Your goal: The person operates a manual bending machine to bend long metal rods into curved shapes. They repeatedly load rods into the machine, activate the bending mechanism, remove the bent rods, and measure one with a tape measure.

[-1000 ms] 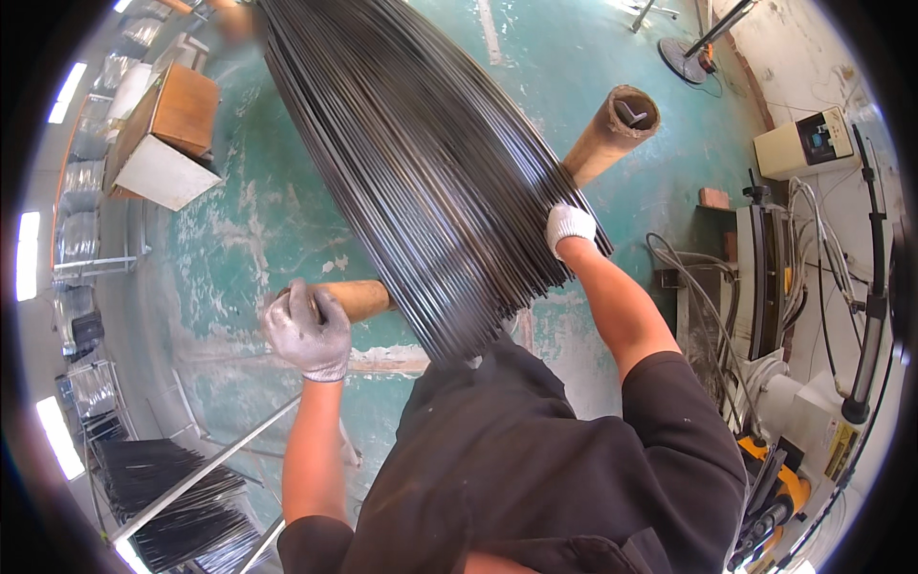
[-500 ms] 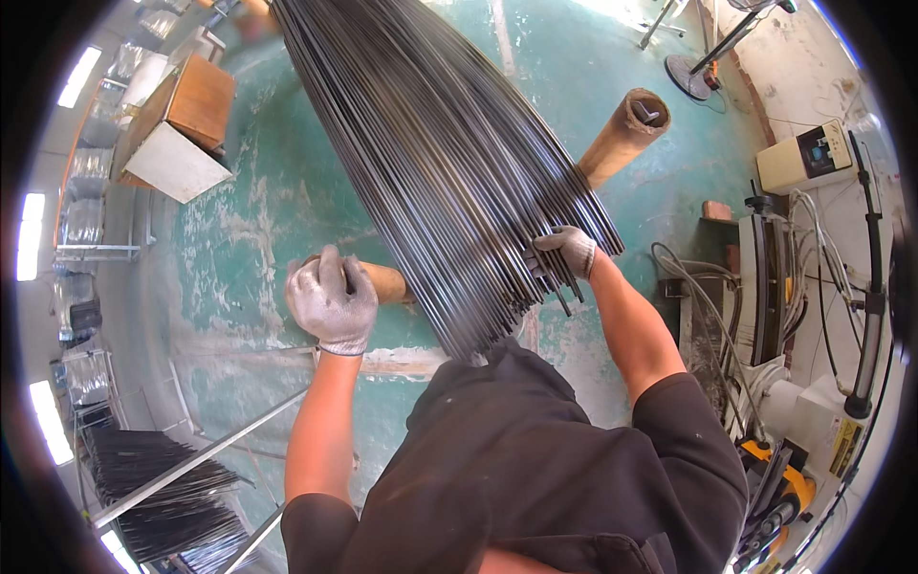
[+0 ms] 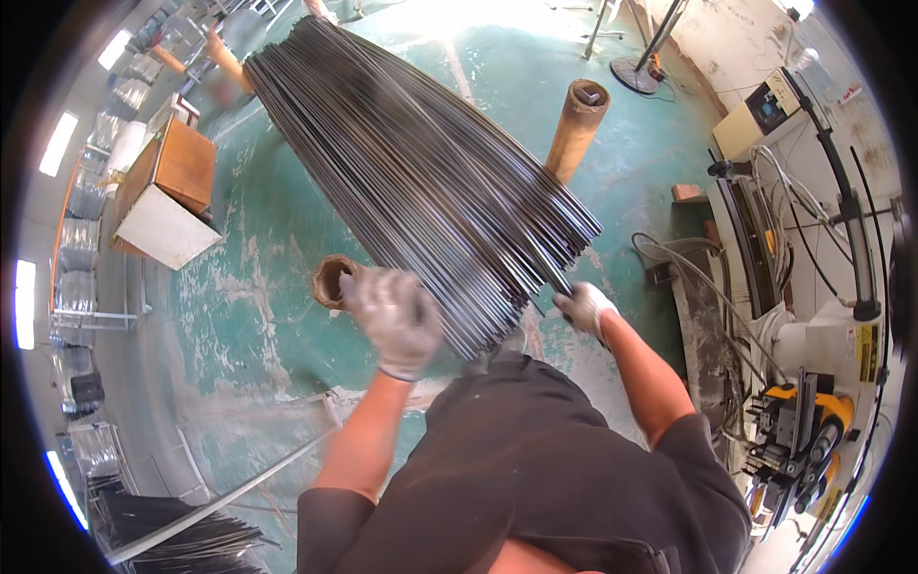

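A wide bundle of long, thin dark metal rods (image 3: 411,163) slopes from the far left down toward me. At its near right corner my right hand (image 3: 584,310), in a pale work glove, is closed round the ends of a few rods that stick out past the others. My left hand (image 3: 397,320), gloved too, hovers by the bundle's near left edge. Motion smears its fingers, so their grip does not show. Just beyond it is the open end of a brown cardboard tube (image 3: 332,281). Another brown tube (image 3: 577,129) stands up along the bundle's right side.
A brown and white box (image 3: 182,191) stands at the left. More dark rods (image 3: 182,536) lie on a rack at the lower left, beside a metal bar (image 3: 225,499). Machinery with cables (image 3: 760,249) lines the right wall. A round-based stand (image 3: 636,75) is at the far right.
My left hand has moved right, off the left tube toward the rods. My right hand has drawn a few rod ends nearer me. The view has shifted, showing more of the bundle's far end.
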Action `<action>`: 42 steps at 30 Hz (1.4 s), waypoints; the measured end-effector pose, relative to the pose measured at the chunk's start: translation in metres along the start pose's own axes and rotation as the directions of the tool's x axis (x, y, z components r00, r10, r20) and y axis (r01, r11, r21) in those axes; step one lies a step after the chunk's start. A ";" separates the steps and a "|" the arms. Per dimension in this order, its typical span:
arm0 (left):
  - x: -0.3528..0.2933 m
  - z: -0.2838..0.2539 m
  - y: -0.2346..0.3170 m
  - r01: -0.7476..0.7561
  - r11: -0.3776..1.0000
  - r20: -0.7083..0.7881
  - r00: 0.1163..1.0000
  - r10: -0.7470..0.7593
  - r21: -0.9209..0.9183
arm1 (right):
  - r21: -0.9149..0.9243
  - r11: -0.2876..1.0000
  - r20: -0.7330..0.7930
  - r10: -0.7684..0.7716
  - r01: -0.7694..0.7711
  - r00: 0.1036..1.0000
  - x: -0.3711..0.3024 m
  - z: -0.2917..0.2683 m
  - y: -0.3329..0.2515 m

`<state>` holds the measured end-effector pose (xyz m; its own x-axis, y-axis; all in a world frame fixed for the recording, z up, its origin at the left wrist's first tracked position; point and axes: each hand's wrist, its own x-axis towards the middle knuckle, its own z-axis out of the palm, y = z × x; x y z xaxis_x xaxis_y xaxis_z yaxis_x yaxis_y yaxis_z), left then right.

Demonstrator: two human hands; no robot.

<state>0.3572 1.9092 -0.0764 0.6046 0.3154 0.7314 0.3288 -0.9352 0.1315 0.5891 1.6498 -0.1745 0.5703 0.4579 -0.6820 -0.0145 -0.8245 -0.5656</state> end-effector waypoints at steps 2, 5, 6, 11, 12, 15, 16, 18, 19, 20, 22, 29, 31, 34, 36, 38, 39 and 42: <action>-0.034 0.026 0.024 0.198 0.889 0.227 0.968 -0.109 -0.412 | -0.186 0.982 -0.091 0.029 -0.045 0.995 -0.063 0.000 0.025; -0.097 0.108 0.049 0.874 0.197 0.815 0.486 -0.315 -0.444 | -0.171 0.974 -0.193 0.118 -0.152 0.974 -0.162 0.010 0.105; -0.117 0.139 0.048 0.936 0.049 0.886 0.346 -0.309 -0.348 | -0.129 0.973 -0.261 0.151 -0.190 0.954 -0.200 0.019 0.139; -0.090 0.167 0.066 0.766 -0.642 0.991 0.064 0.116 0.026 | 0.003 0.868 -0.564 0.412 -0.497 0.716 -0.392 0.086 0.291; -0.082 0.171 0.077 0.718 -0.695 0.977 0.120 0.177 0.037 | 0.026 0.886 -0.606 0.382 -0.462 0.698 -0.425 0.099 0.289; -0.086 0.180 0.110 0.520 -0.839 0.921 0.226 0.319 0.163 | -0.018 0.901 -0.748 0.275 -0.433 0.604 -0.473 0.130 0.309; -0.087 0.171 0.121 0.514 -0.838 0.907 0.240 0.347 0.184 | -0.035 0.897 -0.791 0.244 -0.440 0.561 -0.476 0.143 0.314; -0.090 0.160 0.152 0.439 -0.875 0.920 0.220 0.325 0.204 | -0.088 0.914 -0.815 0.162 -0.396 0.557 -0.464 0.155 0.329; -0.091 0.154 0.161 0.506 -0.839 0.930 0.169 0.325 0.201 | -0.118 0.923 -0.822 0.116 -0.367 0.558 -0.454 0.157 0.327; -0.089 0.150 0.172 0.568 -0.798 0.938 0.123 0.323 0.200 | -0.083 0.943 -0.802 0.129 -0.323 0.583 -0.447 0.157 0.325; -0.080 0.140 0.199 0.646 -0.749 0.973 0.041 0.227 0.147 | -0.110 0.934 -0.855 0.084 -0.338 0.511 -0.441 0.156 0.330; -0.100 0.122 0.316 0.622 -0.776 0.994 -0.031 0.107 0.103 | -0.165 0.887 -0.930 0.006 -0.432 0.367 -0.486 0.131 0.447; -0.118 0.114 0.362 0.631 -0.746 0.976 -0.111 0.186 0.214 | -0.023 0.817 -0.944 0.171 -0.576 0.281 -0.506 0.137 0.503; -0.111 0.066 0.421 0.654 -0.725 0.948 0.038 0.315 0.215 | 0.199 0.871 -0.846 0.384 -0.449 0.370 -0.555 0.139 0.646; -0.085 0.070 0.434 0.644 -0.737 0.948 0.058 0.314 0.205 | 0.431 0.827 -0.829 0.521 -0.362 0.204 -0.586 0.128 0.692; -0.028 0.055 0.451 0.689 -0.714 0.944 0.139 0.299 0.125 | 0.312 0.775 -0.947 0.299 -0.550 -0.117 -0.656 0.151 0.790; -0.002 0.052 0.443 0.666 -0.746 0.952 0.211 0.223 0.027 | 0.356 0.694 -0.922 0.369 -0.626 -0.115 -0.652 0.126 0.777; 0.062 0.054 0.449 0.602 -0.785 0.846 0.337 0.414 0.145 | 0.554 0.324 -0.813 0.409 -0.767 -0.414 -0.666 0.087 0.704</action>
<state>0.5813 1.5175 -0.0086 0.9532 -0.1446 -0.2654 0.2106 0.9477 0.2399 0.1276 0.7931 -0.1584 0.4260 -0.7972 0.4279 -0.8968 -0.4345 0.0833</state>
